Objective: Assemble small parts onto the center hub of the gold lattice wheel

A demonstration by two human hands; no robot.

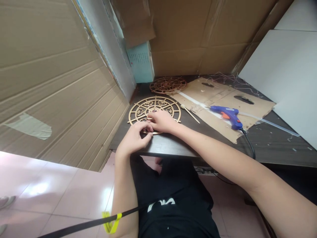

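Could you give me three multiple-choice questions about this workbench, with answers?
1. Where is the glue gun? A on the floor; B on the cardboard sheet; C in a hand.
2. How many round lattice wheels are on the table? A one; B three; C two.
3. What are the hands on? A the nearer wheel; B the glue gun; C the floor.

1 B: it lies on the cardboard.
2 C: the nearer one and a farther wheel show.
3 A: the left hand and right hand both touch it.

Bright lt, floor tiles [42,188] w/ glare, edges warped
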